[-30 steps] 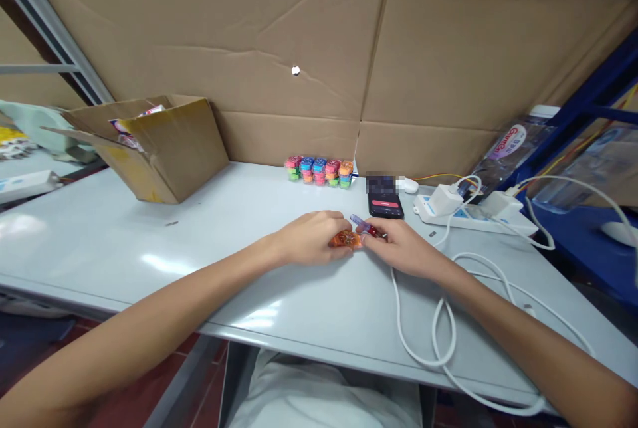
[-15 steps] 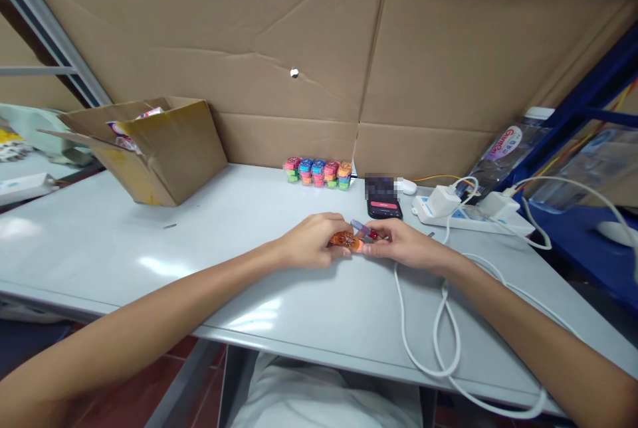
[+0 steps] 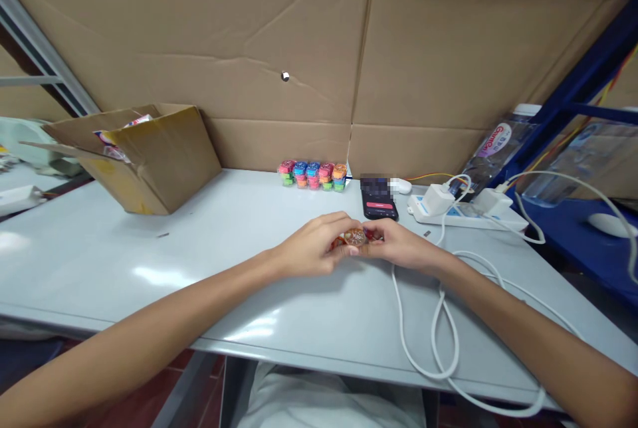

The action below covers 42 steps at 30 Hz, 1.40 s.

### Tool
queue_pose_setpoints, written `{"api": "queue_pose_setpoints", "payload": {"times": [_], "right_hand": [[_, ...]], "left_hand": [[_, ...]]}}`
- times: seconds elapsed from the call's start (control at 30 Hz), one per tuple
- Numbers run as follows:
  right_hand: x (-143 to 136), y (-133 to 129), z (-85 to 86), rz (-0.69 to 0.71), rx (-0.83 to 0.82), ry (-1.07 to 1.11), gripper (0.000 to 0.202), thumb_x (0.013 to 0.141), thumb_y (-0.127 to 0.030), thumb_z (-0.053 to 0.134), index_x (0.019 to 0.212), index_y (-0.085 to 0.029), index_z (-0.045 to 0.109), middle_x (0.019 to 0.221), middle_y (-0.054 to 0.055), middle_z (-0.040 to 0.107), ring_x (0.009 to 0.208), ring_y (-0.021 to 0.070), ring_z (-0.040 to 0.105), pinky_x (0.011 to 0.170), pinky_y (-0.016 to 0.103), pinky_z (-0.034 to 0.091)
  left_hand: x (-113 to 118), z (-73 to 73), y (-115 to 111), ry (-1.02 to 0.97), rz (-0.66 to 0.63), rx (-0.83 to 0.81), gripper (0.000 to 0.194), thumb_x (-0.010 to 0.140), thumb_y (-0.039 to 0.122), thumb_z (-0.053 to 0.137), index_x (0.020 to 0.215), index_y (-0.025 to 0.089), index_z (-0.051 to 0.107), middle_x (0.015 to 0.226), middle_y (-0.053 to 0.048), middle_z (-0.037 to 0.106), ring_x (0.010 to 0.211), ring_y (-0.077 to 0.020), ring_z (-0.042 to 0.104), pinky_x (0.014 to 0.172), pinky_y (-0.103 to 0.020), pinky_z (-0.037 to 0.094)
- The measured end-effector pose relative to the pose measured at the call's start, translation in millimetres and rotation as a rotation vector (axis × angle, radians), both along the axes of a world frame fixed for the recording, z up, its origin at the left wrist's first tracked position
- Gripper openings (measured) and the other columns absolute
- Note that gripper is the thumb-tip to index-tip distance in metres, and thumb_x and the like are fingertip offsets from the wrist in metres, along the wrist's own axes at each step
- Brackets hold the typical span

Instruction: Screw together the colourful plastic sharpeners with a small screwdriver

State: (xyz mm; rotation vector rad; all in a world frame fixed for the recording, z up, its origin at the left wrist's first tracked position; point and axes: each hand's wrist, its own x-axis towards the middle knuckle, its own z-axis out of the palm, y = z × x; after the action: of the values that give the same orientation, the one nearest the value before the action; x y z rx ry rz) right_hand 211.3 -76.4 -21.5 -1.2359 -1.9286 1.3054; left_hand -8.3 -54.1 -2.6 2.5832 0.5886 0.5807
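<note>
Near the middle of the grey table (image 3: 199,308), my left hand (image 3: 321,244) is closed round a small orange object (image 3: 355,237) with a pale pattern on its top. My right hand (image 3: 391,242) meets it from the right, its fingers pinched on something small and red, mostly hidden by the fingers. The fingertips of both hands are touching or nearly so. Behind the hands, a row of small stacked colourful pieces (image 3: 313,175) in pink, blue, orange and green stands near the cardboard wall.
An open cardboard box (image 3: 164,162) stands at the left. Behind my right hand lie a black phone (image 3: 379,205) and a white power strip (image 3: 468,216) with plugs. A white cable (image 3: 403,335) loops over the right side. A clear bottle (image 3: 491,149) leans at the back right.
The hands have come closer together, and the orange object is turned. The clear purplish piece between the fingers is now hidden. The view has shifted slightly.
</note>
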Motion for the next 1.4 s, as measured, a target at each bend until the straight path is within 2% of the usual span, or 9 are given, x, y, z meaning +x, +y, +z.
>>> {"api": "queue_pose_setpoints", "payload": {"times": [0.27,0.4,0.53,0.73,0.87,1.03,1.13,1.23,1.4], "right_hand": [[2.8,-2.2,6.3,-0.025,-0.03,-0.073,0.044,0.083,-0.055,0.073,0.095,-0.013,0.07,0.072,-0.003,0.049,0.065,0.0106,0.036,0.057,0.026,0.024],[2.9,-4.2,12.2,-0.009,-0.073,-0.089,0.043,0.083,-0.054,0.072,0.097,-0.014,0.071,0.074,-0.002,0.052,0.066,0.011,0.038,0.058,0.026,0.025],[6.7,-3.8,12.0,0.013,-0.098,-0.102,0.047,0.079,-0.054,0.076,0.105,-0.015,0.07,0.075,-0.002,0.054,0.067,0.0118,0.042,0.061,0.026,0.029],[11.1,-5.1,10.8,0.047,-0.088,-0.118,0.05,0.077,-0.052,0.08,0.111,-0.017,0.07,0.066,-0.006,0.042,0.063,0.0104,0.034,0.058,0.026,0.023],[6.9,-8.5,18.8,0.005,-0.018,-0.054,0.043,0.083,-0.053,0.075,0.107,-0.017,0.07,0.072,-0.004,0.047,0.066,0.0108,0.039,0.059,0.026,0.027],[4.3,-10.8,28.4,-0.153,0.052,0.123,0.037,0.097,-0.054,0.051,0.105,-0.019,0.059,0.07,-0.004,0.05,0.058,0.0102,0.045,0.057,0.027,0.035],[2.6,-12.7,29.4,-0.184,0.088,0.224,0.03,0.094,-0.047,0.058,0.106,-0.02,0.055,0.079,-0.001,0.06,0.064,0.0108,0.053,0.062,0.027,0.042],[-3.4,-16.0,23.8,-0.157,0.137,0.245,0.028,0.09,-0.039,0.066,0.109,-0.02,0.057,0.088,0.001,0.062,0.065,0.0097,0.053,0.061,0.025,0.044],[-12.8,-17.8,9.3,-0.135,0.202,0.206,0.023,0.096,-0.035,0.058,0.115,-0.021,0.059,0.103,0.004,0.062,0.071,0.0104,0.06,0.06,0.025,0.049]], "left_hand": [[-9.9,-4.8,23.4,-0.081,0.163,-0.011,0.035,0.104,0.036,0.041,0.123,0.015,0.061,0.118,-0.011,0.068,0.104,-0.0212,0.063,0.093,-0.035,0.048],[-12.6,-5.5,32.4,-0.018,0.269,-0.076,0.037,0.105,0.038,0.033,0.102,0.016,0.063,0.089,-0.005,0.07,0.078,-0.0173,0.062,0.074,-0.03,0.047],[-14.2,-7.2,37.9,0.087,0.307,-0.085,0.035,0.102,0.034,0.036,0.077,0.019,0.055,0.062,0.001,0.054,0.058,-0.0137,0.047,0.061,-0.027,0.037],[-14.6,-5.0,37.4,0.098,0.286,-0.071,0.033,0.1,0.034,0.04,0.074,0.018,0.054,0.063,0.002,0.052,0.058,-0.0125,0.044,0.06,-0.026,0.034],[-13.4,5.7,27.8,0.075,0.186,-0.13,0.033,0.098,0.042,0.05,0.081,0.017,0.063,0.064,0.002,0.058,0.058,-0.0112,0.048,0.057,-0.025,0.035],[-10.7,17.0,12.8,0.102,-0.008,-0.163,0.015,0.089,0.028,0.062,0.086,0.016,0.07,0.078,-0.002,0.068,0.07,-0.013,0.058,0.067,-0.025,0.044],[-9.4,19.1,7.5,0.162,-0.087,-0.134,0.013,0.088,0.025,0.064,0.086,0.017,0.075,0.086,-0.003,0.071,0.074,-0.0138,0.06,0.07,-0.026,0.045],[-7.0,18.1,3.7,0.181,-0.081,-0.136,0.019,0.091,0.03,0.064,0.082,0.017,0.075,0.078,-0.001,0.07,0.07,-0.013,0.059,0.068,-0.026,0.043],[-1.4,14.0,-0.7,0.038,-0.019,-0.214,0.03,0.094,0.042,0.06,0.088,0.016,0.073,0.081,-0.002,0.071,0.071,-0.0134,0.059,0.065,-0.025,0.043]]}}
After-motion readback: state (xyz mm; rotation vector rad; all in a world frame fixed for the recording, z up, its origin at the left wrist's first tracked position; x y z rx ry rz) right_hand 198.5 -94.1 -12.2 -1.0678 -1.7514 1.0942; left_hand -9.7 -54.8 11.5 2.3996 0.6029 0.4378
